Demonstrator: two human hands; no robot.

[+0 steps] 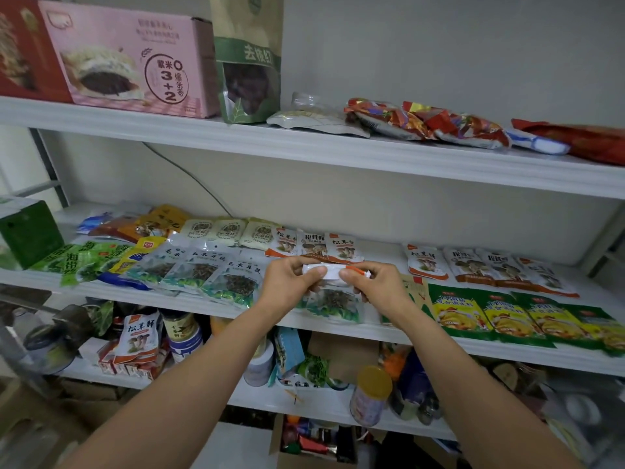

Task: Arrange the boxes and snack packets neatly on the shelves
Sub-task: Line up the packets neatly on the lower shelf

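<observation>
Both hands hold one white and orange snack packet [333,271] edge-on above the middle shelf [338,328]. My left hand [292,282] pinches its left end and my right hand [373,282] pinches its right end. Under them lies a grey packet of dark fungus [333,304]. More of the same grey packets [199,272] lie in a row to the left. White and orange mushroom packets [313,245] lie behind, with another group [473,265] to the right. Yellow and green packets [507,316] line the shelf's front right.
The top shelf [304,147] carries a pink box [135,62], a green and brown bag [248,62] and loose red wrappers [429,125]. Green seaweed packets [77,260] and a dark green box [28,231] sit at the left. The lower shelf holds jars [370,394] and packets.
</observation>
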